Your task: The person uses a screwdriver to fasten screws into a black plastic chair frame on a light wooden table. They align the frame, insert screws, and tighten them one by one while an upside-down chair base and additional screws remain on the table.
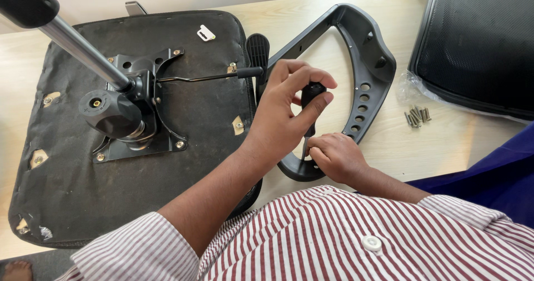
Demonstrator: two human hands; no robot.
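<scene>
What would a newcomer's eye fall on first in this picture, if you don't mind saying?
Probably the two hands at centre: the left hand grips a black-handled screwdriver upright, and the right hand steadies its tip on the grey plastic armrest. To the left lies the upturned black seat cushion with its metal mechanism; loose screws sit at the right.

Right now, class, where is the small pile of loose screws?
In the head view, the screws lie on the wooden table at the right, between the black plastic armrest and the mesh chair back, beside crumpled clear plastic.
</scene>
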